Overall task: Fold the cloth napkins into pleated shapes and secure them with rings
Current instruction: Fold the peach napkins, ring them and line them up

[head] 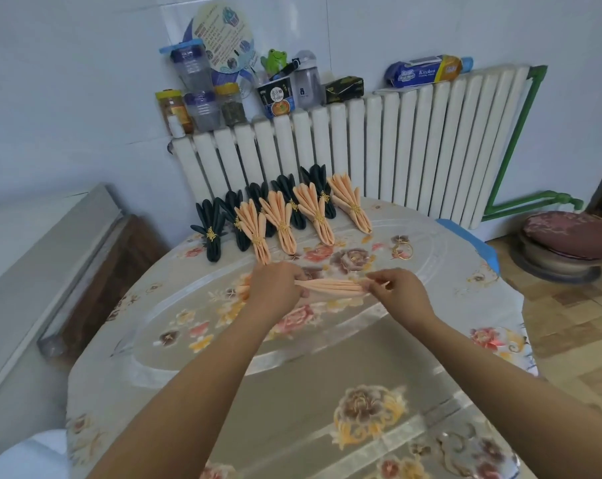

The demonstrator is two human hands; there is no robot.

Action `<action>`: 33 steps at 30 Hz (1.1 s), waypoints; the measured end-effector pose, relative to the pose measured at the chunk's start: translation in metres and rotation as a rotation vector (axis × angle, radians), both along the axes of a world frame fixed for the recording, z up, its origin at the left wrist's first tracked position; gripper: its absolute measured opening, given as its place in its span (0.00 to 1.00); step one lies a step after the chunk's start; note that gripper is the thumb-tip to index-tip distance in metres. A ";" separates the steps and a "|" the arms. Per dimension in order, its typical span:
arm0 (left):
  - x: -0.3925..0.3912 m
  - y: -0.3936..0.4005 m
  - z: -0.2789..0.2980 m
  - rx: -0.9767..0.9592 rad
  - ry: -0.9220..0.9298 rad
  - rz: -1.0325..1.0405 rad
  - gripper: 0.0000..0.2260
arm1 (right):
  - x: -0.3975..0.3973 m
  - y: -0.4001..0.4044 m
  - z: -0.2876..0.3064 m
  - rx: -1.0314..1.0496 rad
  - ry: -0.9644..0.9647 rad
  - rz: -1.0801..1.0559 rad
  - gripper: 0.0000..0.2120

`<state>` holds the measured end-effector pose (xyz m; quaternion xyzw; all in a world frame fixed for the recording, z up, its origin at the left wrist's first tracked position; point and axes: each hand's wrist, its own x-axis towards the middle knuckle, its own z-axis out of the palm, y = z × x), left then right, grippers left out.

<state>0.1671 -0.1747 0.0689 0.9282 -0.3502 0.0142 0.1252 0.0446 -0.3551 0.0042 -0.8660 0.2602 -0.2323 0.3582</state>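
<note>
Peach pleated napkin | spans both hands | left fingers grip it | right fingers pinch end

The table cover is glossy plastic with a flower print and catches the light. The peach napkin is soft matt cloth, like the folded napkins behind it. Their rings shine like gold metal. The radiator looks smooth, white-painted.

Left hand and right hand pinching pleated peach napkin, floral table
</note>
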 end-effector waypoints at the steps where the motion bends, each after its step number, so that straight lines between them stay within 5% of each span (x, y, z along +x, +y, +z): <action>1: 0.011 -0.010 -0.003 0.002 -0.006 -0.001 0.09 | 0.009 -0.014 -0.007 0.004 0.010 -0.117 0.18; 4: 0.059 -0.056 -0.010 0.012 -0.014 -0.014 0.07 | 0.056 -0.068 -0.022 0.085 0.102 -0.438 0.30; 8: 0.097 -0.090 -0.013 0.015 -0.099 -0.077 0.08 | 0.096 -0.105 -0.029 0.048 0.286 -0.558 0.35; 17: 0.142 -0.114 0.007 0.093 0.069 -0.095 0.07 | 0.117 -0.118 -0.017 0.084 0.417 -0.304 0.23; 24: 0.154 -0.091 0.074 0.071 0.243 -0.016 0.06 | 0.119 -0.093 0.068 0.292 0.246 0.002 0.18; 33: 0.150 -0.031 0.160 0.107 0.209 0.061 0.05 | 0.118 -0.056 0.171 0.275 0.205 0.139 0.21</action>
